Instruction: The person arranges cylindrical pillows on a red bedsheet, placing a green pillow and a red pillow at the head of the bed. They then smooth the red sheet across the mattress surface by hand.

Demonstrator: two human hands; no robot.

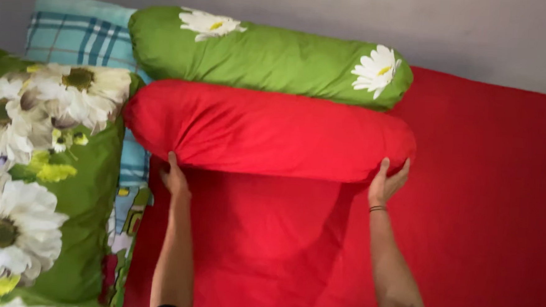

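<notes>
A long red bolster pillow [268,131] lies across the red bed sheet [470,201]. My left hand [174,176] presses flat against its near edge toward the left end, fingers together. My right hand [386,183] cups the near edge at its right end, thumb spread, a thin band on the wrist. Directly behind the red bolster, touching it, lies a green bolster with white daisy prints [265,56], against the grey wall.
A green pillow with large white flowers [41,172] lies at the left. A blue plaid pillow [80,34] sits behind it in the far left corner. A grey wall [466,33] runs along the far side of the bed.
</notes>
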